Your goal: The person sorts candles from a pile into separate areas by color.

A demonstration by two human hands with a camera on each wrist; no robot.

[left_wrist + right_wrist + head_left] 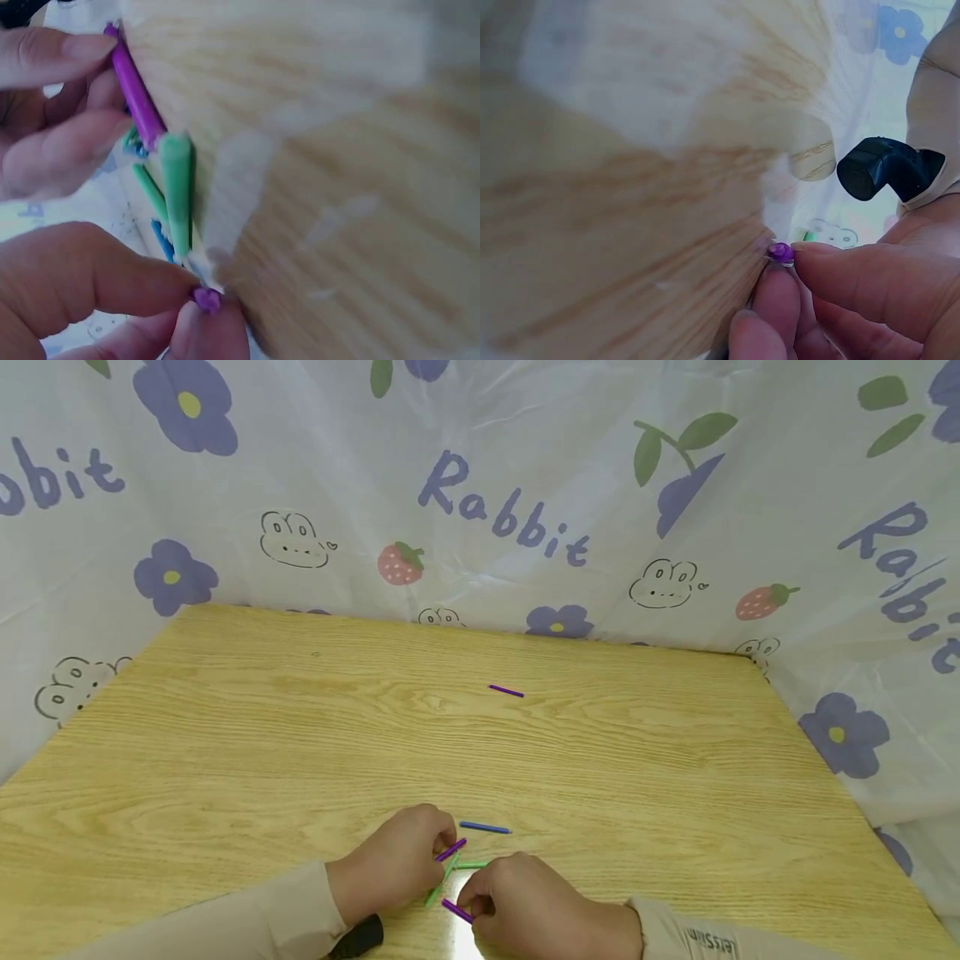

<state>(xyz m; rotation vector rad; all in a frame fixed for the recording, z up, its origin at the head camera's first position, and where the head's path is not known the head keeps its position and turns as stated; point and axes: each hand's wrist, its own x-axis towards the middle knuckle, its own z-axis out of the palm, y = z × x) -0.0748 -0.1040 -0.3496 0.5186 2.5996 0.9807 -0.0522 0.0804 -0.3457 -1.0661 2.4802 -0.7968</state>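
Near the front of the table, my left hand (397, 860) pinches a short purple stick (452, 850) between thumb and fingers; its end (206, 300) shows end-on in the left wrist view. My right hand (536, 906) pinches another purple stick (456, 911), held low over the wood. In the right wrist view its tip (781, 253) pokes out between thumb and fingertip. Between the hands a light green stick (441, 885) lies slanted, its near end close to the right purple stick. A second green stick (472, 864) runs sideways from near the slanted one's far end.
A blue stick (485, 827) lies just beyond the hands. Farther back on the wooden table (300, 735) is one more purple stick (506, 691). A black device (360, 937) sits at the left wrist. A white printed cloth (510, 435) hangs behind the table.
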